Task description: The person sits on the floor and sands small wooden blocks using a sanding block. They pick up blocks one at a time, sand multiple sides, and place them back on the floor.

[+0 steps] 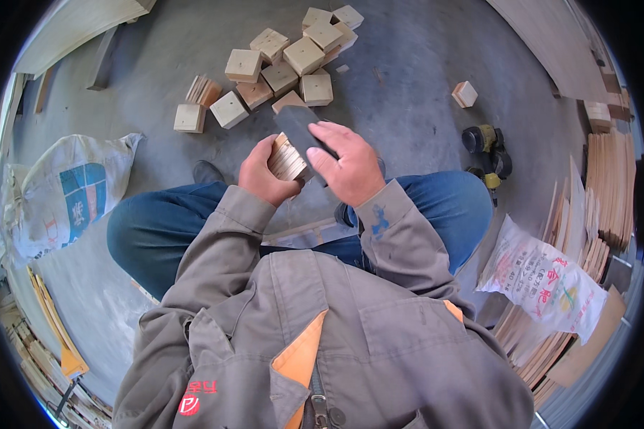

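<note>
My left hand (260, 177) is closed round a small plywood block (288, 159), its layered edge facing up between thumb and fingers. In my right hand (350, 163) is a dark grey flat sanding block (298, 123), pressed against or very close to the far right side of the plywood block. My right fingers lie over its edge; its underside is hidden. Both hands meet in front of my bent knees. Beyond them on the floor lies a loose pile of pale square wooden blocks (280, 77), most with a small dark mark on top.
A single wooden block (465, 94) lies at the far right, near a black and yellow power tool (488, 154). White woven sacks lie at left (39, 189) and right (544, 279). Thin wooden boards (610, 189) are stacked along the right side. Long wooden strips (46, 314) lie at lower left.
</note>
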Motion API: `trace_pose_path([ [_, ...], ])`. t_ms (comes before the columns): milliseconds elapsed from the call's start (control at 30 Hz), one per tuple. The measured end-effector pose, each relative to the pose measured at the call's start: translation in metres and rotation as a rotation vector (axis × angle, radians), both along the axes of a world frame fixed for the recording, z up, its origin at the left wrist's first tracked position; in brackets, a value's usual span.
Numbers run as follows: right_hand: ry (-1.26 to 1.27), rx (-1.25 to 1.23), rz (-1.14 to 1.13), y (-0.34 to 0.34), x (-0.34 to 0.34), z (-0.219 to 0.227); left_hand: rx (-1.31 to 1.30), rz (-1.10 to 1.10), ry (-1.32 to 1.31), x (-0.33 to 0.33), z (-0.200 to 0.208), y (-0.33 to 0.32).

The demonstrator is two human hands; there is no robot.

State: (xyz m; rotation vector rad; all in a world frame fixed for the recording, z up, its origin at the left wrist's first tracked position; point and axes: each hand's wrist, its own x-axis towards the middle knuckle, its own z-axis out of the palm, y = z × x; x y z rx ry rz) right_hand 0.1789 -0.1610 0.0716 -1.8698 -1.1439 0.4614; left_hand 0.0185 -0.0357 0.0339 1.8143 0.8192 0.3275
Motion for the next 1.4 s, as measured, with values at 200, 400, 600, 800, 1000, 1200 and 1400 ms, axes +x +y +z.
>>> trace_pose_path([
  [200, 0.041, 0.033, -0.046, 0.005, 0.006, -0.020, -0.090, 0.010, -0.039, -0.007, -0.002, -0.001],
  [400, 0.010, 0.030, -0.007, 0.001, 0.000, 0.005, -0.054, -0.007, 0.032, -0.001, 0.002, 0.001],
  [600, 0.091, -0.056, -0.073, -0.002, 0.010, -0.026, -0.095, -0.006, -0.075, -0.013, -0.001, -0.001],
  [800, -0.032, 0.091, 0.063, 0.001, -0.008, 0.022, -0.051, 0.008, 0.108, -0.003, 0.008, 0.002],
  [1000, 0.059, -0.084, -0.082, -0.007, 0.015, -0.026, -0.173, 0.000, -0.119, -0.012, 0.003, 0.002],
  [1200, -0.024, 0.067, 0.118, 0.000, -0.008, 0.027, -0.149, -0.014, 0.041, -0.002, 0.009, 0.004],
  [1400, 0.079, -0.103, -0.091, -0.010, 0.020, -0.024, -0.192, -0.010, -0.125, -0.009, 0.002, 0.005],
])
